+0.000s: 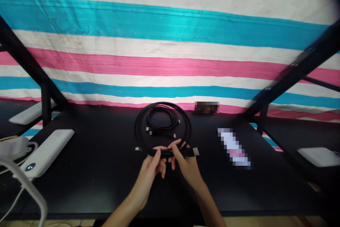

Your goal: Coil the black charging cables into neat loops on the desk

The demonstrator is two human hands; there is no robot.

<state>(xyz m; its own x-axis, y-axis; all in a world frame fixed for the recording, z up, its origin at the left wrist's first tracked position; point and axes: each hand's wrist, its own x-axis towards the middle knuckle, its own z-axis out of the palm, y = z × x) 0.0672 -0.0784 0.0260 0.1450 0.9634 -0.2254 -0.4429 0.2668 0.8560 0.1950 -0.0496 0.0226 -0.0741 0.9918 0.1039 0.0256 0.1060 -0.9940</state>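
Cable [188, 128], wound into a wide loop, is pinched at its near side by both the left hand [150, 168] and the right hand [187, 166], over the middle of the black bench [92, 174]. A smaller coil [162, 128] shows within the loop. A white power bank [50, 152] lies leftward. Behind, a striped sheet [159, 25] spans the view between slanting dark bars [289, 67].
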